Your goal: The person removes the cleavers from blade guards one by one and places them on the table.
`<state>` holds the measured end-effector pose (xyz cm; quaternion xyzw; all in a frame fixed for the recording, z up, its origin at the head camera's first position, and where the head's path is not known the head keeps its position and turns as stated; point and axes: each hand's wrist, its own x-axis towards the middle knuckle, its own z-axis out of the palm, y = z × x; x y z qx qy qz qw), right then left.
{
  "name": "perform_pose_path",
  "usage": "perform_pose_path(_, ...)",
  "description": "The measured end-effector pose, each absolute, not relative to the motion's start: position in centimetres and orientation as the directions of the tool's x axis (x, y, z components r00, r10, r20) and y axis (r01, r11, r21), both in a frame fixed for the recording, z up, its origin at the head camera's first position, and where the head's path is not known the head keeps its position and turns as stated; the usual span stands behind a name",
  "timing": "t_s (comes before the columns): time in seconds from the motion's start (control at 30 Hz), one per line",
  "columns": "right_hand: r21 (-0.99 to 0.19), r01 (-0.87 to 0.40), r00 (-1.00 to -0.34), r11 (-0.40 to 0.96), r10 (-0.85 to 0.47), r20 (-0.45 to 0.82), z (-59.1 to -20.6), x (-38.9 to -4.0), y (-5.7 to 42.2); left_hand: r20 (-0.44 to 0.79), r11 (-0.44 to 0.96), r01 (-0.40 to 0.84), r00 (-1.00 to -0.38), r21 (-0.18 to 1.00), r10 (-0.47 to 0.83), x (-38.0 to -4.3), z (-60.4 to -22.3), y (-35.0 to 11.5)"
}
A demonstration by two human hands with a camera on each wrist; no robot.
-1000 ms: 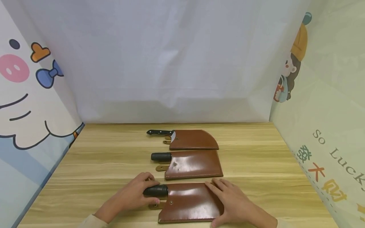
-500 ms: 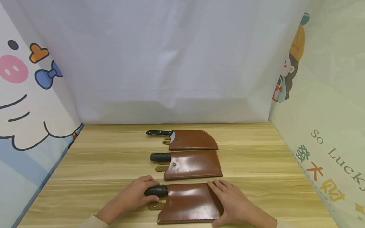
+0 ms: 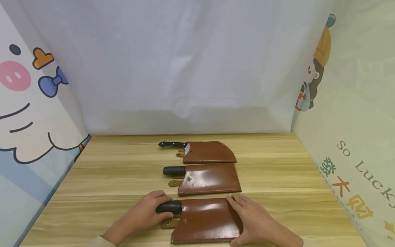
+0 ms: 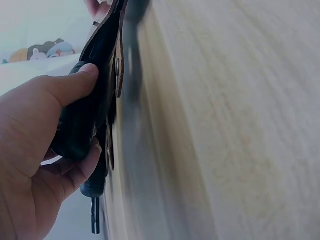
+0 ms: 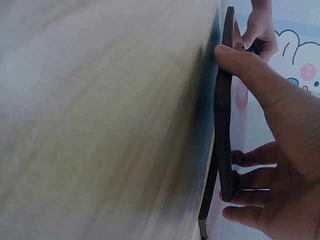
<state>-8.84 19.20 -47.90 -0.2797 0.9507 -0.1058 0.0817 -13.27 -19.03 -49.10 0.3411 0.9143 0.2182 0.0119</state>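
Nearest the person lies a cleaver in a glossy brown leather sheath (image 3: 206,219), its black handle (image 3: 171,207) pointing left. My left hand (image 3: 151,209) grips that handle; in the left wrist view the thumb is on one side of it and the fingers on the other. At the other end, my right hand (image 3: 256,219) spans the sheath's right edge. The right wrist view has the thumb on one corner of the sheath (image 5: 223,110) and fingertips around the opposite one. A strap with a snap (image 3: 169,224) sticks out below the handle. The blade is hidden inside.
Two more sheathed cleavers lie behind in a column: a middle rectangular one (image 3: 213,178) with a black handle, and a far one (image 3: 213,152) with a curved tip and riveted handle. A white sheet (image 3: 191,68) hangs at the wood-grain table's (image 3: 108,164) back edge.
The right hand's fingers have slid slightly right along the sheath's upper edge. Otherwise both hands and all three cleavers stay nearly where they were.
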Motion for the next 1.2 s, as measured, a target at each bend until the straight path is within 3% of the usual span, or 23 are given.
perform_pose_path(0.3,-0.327,-0.491,-0.841,0.807,-0.537,-0.064,-47.3,-8.8,19.3,0.164,0.713,0.581,-0.807,0.392,0.568,-12.7,-48.0,-18.5)
perform_pose_path(1.2,-0.361,-0.519,-0.838,0.775,-0.545,0.034,-45.7,-8.7,19.5,0.273,0.665,0.636,-0.770,0.390,0.576,-12.8,-47.2,-18.7)
